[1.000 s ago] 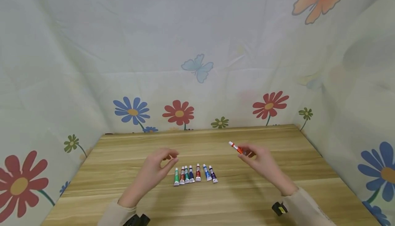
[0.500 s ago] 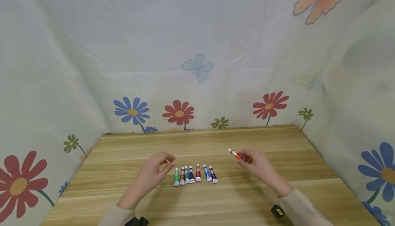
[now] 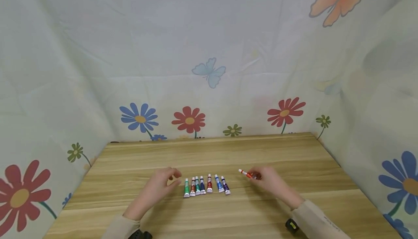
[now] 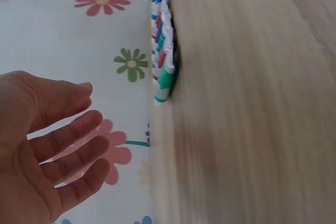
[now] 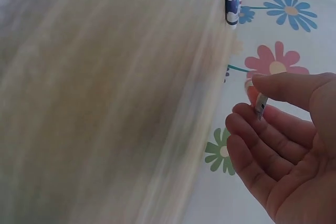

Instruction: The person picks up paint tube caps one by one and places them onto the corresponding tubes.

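My right hand (image 3: pixel 266 178) pinches an orange-red paint tube (image 3: pixel 245 173) between thumb and fingers, its white cap pointing to the far left. In the right wrist view the flat tail of that paint tube (image 5: pixel 261 105) shows under the thumb. On the table lies a row of several paint tubes, caps away from me: a green tube (image 3: pixel 186 188) at the left end, a red tube (image 3: pixel 209 183) in the middle, a blue tube (image 3: pixel 219 183) and a purple tube (image 3: pixel 225 185) at the right. Just left of the green tube my left hand (image 3: pixel 159 183) hovers with relaxed fingers, holding nothing.
The wood-grain table (image 3: pixel 209 217) reaches back to a pale cloth wall (image 3: pixel 209 32) printed with flowers and butterflies. More of this cloth hangs along the left and right sides. A dark wrist device (image 3: pixel 292 225) sits at the right sleeve.
My right hand has come down and nearer with the orange-red paint tube, toward the row's right end. My left hand has drawn slightly left and lower. The row has stayed put.
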`<action>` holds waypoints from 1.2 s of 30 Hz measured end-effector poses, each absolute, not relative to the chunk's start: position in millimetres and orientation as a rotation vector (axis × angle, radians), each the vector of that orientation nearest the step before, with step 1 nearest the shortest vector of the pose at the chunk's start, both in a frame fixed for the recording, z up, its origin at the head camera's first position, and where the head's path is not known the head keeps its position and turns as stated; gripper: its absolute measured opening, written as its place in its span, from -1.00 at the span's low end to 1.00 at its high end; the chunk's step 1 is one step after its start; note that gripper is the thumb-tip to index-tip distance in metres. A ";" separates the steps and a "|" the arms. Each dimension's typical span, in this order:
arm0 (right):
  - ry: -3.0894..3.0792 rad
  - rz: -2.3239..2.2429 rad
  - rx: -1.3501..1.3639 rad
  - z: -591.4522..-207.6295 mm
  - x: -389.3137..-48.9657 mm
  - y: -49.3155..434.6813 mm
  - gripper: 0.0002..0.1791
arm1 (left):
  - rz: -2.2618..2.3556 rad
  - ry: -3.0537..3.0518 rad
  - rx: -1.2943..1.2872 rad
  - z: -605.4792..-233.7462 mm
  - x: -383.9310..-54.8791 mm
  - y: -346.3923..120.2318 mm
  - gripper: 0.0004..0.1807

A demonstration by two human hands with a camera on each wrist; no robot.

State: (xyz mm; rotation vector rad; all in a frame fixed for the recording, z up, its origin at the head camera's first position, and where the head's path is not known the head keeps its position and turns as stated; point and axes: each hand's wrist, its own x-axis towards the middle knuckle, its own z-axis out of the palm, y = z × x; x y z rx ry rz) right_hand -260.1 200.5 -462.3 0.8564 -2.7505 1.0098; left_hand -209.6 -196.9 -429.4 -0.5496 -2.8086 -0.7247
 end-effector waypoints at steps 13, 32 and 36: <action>-2.840 0.931 0.814 -463.2 -256.5 193.0 -0.86 | -0.700 -2.937 -0.501 -445.5 -211.6 -197.1 -0.78; -3.077 0.806 0.802 -463.2 -248.3 178.9 -0.36 | -0.678 -2.927 -0.605 -454.3 -216.0 -193.9 -0.78; -3.106 0.827 0.775 -463.1 -249.3 174.9 -0.29 | -0.680 -2.930 -0.605 -454.4 -215.8 -193.9 -0.78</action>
